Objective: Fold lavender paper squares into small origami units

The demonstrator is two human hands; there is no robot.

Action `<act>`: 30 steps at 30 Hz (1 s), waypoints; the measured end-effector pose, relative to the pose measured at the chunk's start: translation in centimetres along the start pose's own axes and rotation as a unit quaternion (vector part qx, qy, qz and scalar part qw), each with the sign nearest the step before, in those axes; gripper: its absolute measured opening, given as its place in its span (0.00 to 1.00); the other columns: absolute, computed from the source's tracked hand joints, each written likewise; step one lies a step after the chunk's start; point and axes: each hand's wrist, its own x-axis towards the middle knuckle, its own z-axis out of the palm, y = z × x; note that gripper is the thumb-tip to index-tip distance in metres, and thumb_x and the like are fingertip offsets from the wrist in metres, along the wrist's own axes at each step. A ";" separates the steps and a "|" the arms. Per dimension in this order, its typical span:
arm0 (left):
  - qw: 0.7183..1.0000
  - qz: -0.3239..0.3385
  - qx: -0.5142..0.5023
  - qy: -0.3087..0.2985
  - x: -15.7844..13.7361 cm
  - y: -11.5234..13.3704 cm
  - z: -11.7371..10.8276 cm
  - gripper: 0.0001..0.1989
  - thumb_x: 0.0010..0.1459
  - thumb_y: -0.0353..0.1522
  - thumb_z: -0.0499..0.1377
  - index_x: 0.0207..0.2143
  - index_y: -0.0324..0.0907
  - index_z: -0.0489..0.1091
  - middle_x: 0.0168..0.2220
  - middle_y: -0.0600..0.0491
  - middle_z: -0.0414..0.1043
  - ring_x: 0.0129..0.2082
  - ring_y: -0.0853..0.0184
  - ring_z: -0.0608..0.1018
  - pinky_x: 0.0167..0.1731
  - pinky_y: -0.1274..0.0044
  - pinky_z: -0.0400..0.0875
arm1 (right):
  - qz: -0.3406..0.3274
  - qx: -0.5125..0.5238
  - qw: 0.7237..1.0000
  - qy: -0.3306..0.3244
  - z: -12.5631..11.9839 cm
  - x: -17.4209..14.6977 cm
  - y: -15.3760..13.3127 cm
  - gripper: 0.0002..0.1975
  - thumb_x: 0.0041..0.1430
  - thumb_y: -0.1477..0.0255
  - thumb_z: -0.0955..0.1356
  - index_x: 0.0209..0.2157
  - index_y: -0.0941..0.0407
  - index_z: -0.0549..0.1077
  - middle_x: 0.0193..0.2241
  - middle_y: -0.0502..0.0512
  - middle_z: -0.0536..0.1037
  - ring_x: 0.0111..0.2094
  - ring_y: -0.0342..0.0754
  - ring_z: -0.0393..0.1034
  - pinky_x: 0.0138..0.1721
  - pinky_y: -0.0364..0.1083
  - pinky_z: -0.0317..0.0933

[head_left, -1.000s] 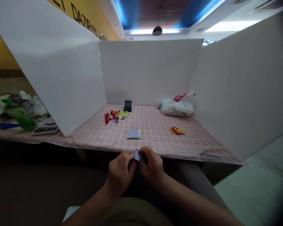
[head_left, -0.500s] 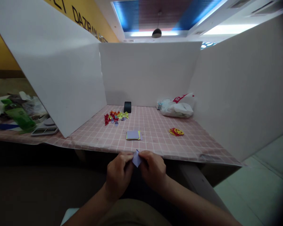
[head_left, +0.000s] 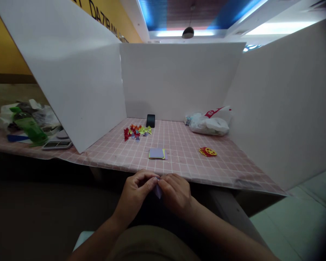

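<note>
Between my hands, just off the table's front edge, is a small piece of folded purple paper (head_left: pixel 158 192); its pointed lower end shows and the rest is covered by fingers. My left hand (head_left: pixel 137 190) pinches its top with thumb and forefinger. My right hand (head_left: pixel 176 192) grips it from the other side, fingers curled. Beyond them on the table lies a stack of square paper sheets (head_left: pixel 156 153), purple on top with yellow-green beneath. Farther back to the left sits a cluster of small folded paper pieces (head_left: pixel 136 131) in red, orange, yellow and purple.
A dark phone-like object (head_left: pixel 150 120) stands at the back. To the right lie red and yellow cut-out shapes (head_left: pixel 208 151) and a white plastic bag (head_left: pixel 209 125). White panels (head_left: pixel 179 79) enclose the table. A green bottle (head_left: pixel 29 127) and a scale (head_left: pixel 57 144) are outside, left.
My left thumb and fingers have shifted over the top of the purple paper, which now shows less. The camera view has swung slightly left.
</note>
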 end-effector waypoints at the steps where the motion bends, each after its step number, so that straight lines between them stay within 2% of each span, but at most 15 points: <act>1: 1.000 -0.003 -0.004 -0.002 0.0 0.0 0.0 0.09 0.58 0.36 0.62 0.33 0.40 0.78 0.34 0.51 0.77 0.36 0.65 0.77 0.39 0.76 0.71 | 0.007 0.000 1.000 0.002 0.0 0.0 -0.1 0.05 0.65 0.80 0.62 0.40 0.58 0.67 0.25 0.54 0.76 0.25 0.46 0.70 0.28 0.45 0.63; 6: 1.000 -0.022 -0.019 -0.007 -0.4 0.2 0.0 0.09 0.57 0.36 0.63 0.30 0.40 0.76 0.30 0.53 0.74 0.32 0.67 0.74 0.35 0.77 0.69 | 0.070 0.006 0.997 0.026 0.2 0.2 -0.7 0.05 0.65 0.79 0.61 0.37 0.56 0.67 0.23 0.52 0.75 0.23 0.45 0.69 0.26 0.45 0.60; 9: 1.000 -0.012 -0.002 -0.001 -0.4 0.3 -0.2 0.09 0.57 0.36 0.62 0.27 0.40 0.75 0.29 0.52 0.73 0.32 0.67 0.73 0.35 0.76 0.68 | 0.089 0.023 0.995 0.037 0.3 0.4 -1.0 0.05 0.64 0.78 0.62 0.35 0.56 0.67 0.22 0.51 0.75 0.22 0.45 0.69 0.25 0.44 0.59; 14: 1.000 0.004 0.018 0.008 -0.3 0.2 -0.6 0.12 0.59 0.36 0.61 0.25 0.40 0.74 0.28 0.52 0.72 0.31 0.67 0.73 0.35 0.76 0.68 | 0.086 0.051 0.994 0.036 0.5 0.4 -1.0 0.07 0.64 0.80 0.62 0.34 0.55 0.66 0.21 0.50 0.73 0.21 0.44 0.67 0.25 0.44 0.58; 20: 0.999 -0.029 -0.001 0.019 -0.6 0.0 -0.8 0.09 0.57 0.37 0.63 0.32 0.40 0.78 0.30 0.52 0.75 0.32 0.66 0.74 0.35 0.76 0.68 | 0.073 0.045 0.996 0.022 0.3 0.2 -0.8 0.07 0.65 0.80 0.62 0.35 0.55 0.67 0.23 0.51 0.74 0.24 0.44 0.68 0.26 0.44 0.60; 25: 0.999 -0.050 0.004 0.008 -0.5 0.2 -0.9 0.08 0.54 0.36 0.65 0.29 0.40 0.76 0.28 0.53 0.75 0.31 0.67 0.74 0.34 0.77 0.67 | 0.036 0.019 0.999 0.004 0.3 -0.2 -0.7 0.05 0.65 0.79 0.63 0.36 0.56 0.69 0.25 0.53 0.75 0.25 0.45 0.68 0.27 0.45 0.61; 30: 0.998 -0.063 0.018 0.000 -0.5 0.5 -1.1 0.10 0.53 0.37 0.64 0.26 0.39 0.74 0.26 0.54 0.72 0.28 0.68 0.71 0.31 0.77 0.65 | 0.034 0.016 0.999 -0.005 0.3 -0.2 -0.9 0.06 0.65 0.79 0.63 0.36 0.56 0.69 0.26 0.53 0.76 0.25 0.45 0.68 0.27 0.45 0.61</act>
